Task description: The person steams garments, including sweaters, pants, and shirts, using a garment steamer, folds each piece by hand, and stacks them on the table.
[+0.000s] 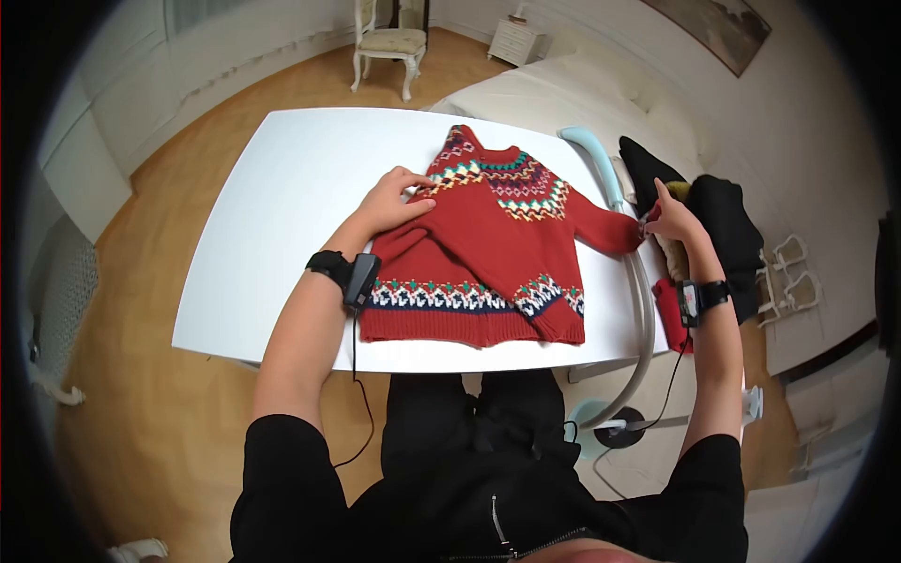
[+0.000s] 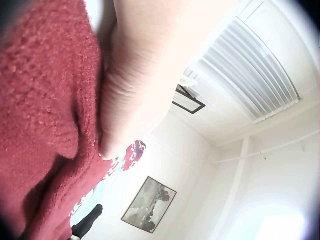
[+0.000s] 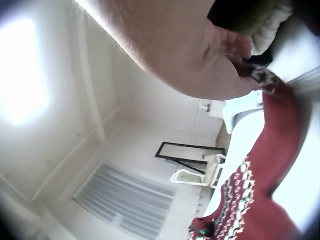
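Note:
A red knit sweater [image 1: 488, 225] with patterned yoke and hem lies on the white table [image 1: 244, 216], one sleeve folded diagonally down across its body to the hem. My left hand [image 1: 394, 202] rests on its left shoulder area, thumb and fingers on the knit; in the left wrist view the hand [image 2: 140, 75] lies against the red fabric [image 2: 45, 100]. The other sleeve stretches right, and my right hand [image 1: 676, 220] pinches its cuff. The right wrist view shows the hand [image 3: 185, 55] with the patterned cuff [image 3: 264, 77] between thumb and fingers.
A light blue steamer head [image 1: 589, 145] lies at the table's back right, its grey hose [image 1: 646, 328] running down over the front edge. Dark folded clothes [image 1: 727, 225] are piled at the right, with a red item [image 1: 671, 314] nearer. Behind stands a white chair [image 1: 392, 42].

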A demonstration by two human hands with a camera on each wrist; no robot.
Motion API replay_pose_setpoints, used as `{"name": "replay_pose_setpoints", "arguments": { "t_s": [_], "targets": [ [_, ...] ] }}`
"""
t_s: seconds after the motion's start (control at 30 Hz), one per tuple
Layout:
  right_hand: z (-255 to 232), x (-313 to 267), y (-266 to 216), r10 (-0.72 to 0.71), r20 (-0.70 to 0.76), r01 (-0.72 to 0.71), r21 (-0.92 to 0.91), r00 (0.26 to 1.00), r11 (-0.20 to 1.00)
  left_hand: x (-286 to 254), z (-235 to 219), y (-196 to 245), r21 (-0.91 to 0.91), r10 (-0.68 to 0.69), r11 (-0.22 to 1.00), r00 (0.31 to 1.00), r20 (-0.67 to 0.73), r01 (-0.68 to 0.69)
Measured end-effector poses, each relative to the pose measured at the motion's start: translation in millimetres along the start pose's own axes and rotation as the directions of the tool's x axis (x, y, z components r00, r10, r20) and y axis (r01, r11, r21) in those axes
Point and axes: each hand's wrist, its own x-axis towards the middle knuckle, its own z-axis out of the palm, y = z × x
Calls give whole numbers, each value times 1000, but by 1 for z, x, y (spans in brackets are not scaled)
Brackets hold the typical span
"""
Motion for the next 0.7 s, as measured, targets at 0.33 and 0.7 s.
{"name": "replay_pose_setpoints", "arguments": {
  "t_s": [0.33,0.7],
  "targets": [
    [104,98,-160,-663,-174,677,31,728,735,0,2,-3,29,80,996,996,-43,-79],
    [170,134,-180,-769,-243,799,42,591,600,4,-5,47,160,230,955,965,128,-249]
  ]
}}
